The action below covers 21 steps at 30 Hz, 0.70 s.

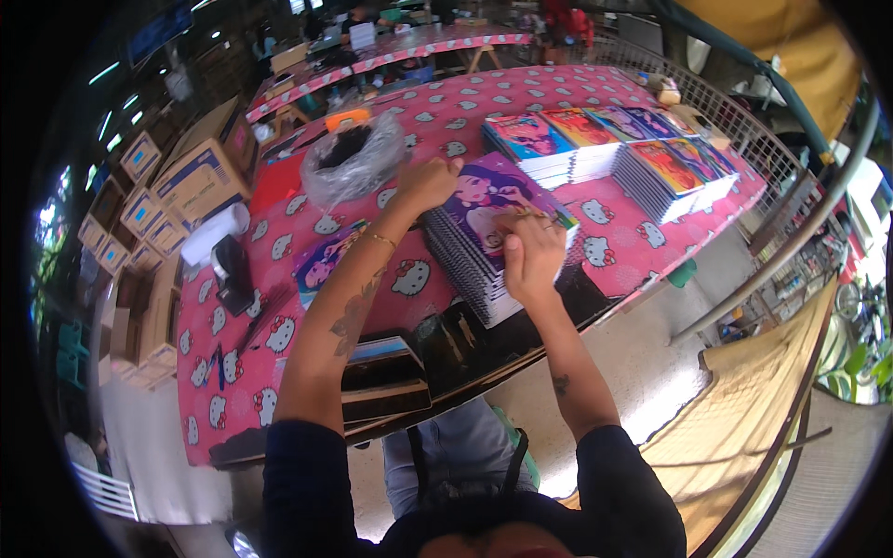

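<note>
In front of me on the table stands a stack of spiral-bound notebooks [470,270], its wire bindings along the left side. A purple cover with a cartoon figure [479,191] tops it. My left hand [430,184] is closed at the stack's far left corner, by the bound edge; whatever its fingers hold is hidden. My right hand [537,249] rests on the top cover toward its near right part, fingers bent and reaching left across it. Left of the stack, partly behind my left forearm, lies another purple notebook [321,265].
More notebook stacks [567,158] with bright covers stand at the back right of the pink-clothed table [595,265]. A clear plastic bag [349,167] with dark contents sits back left, near a black tool [233,274]. Cardboard boxes [200,177] are piled beyond the left edge. An open drawer-like tray [381,372] lies by the near edge.
</note>
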Tool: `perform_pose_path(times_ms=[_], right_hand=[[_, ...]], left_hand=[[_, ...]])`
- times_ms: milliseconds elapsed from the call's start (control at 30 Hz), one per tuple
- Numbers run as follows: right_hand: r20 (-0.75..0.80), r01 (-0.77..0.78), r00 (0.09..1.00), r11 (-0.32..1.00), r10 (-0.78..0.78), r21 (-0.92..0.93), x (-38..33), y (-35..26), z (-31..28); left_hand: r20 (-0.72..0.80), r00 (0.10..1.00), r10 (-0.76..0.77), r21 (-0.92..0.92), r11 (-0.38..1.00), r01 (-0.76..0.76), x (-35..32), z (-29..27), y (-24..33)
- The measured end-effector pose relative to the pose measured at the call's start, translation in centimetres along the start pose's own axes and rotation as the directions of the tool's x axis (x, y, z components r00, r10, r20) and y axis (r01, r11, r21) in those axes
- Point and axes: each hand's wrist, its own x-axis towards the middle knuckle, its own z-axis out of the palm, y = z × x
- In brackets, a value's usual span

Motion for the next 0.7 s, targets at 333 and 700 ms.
perform_pose_path(times_ms=[333,700], right_hand=[[0.059,0.069,0.995,0.981,-0.08,0.18,2.7,-7.0,-4.9],[0.732,-0.75,0.656,0.268,0.186,0.604,-9.8,-14.4,4.6]], left_hand=[[-0.146,0.914,0.378,0.149,0.922,-0.357,-18.7,5.4,-23.3],[-0.581,0.813,-0.045,0.081,0.99,0.113,-22.4,8.2,-28.8]])
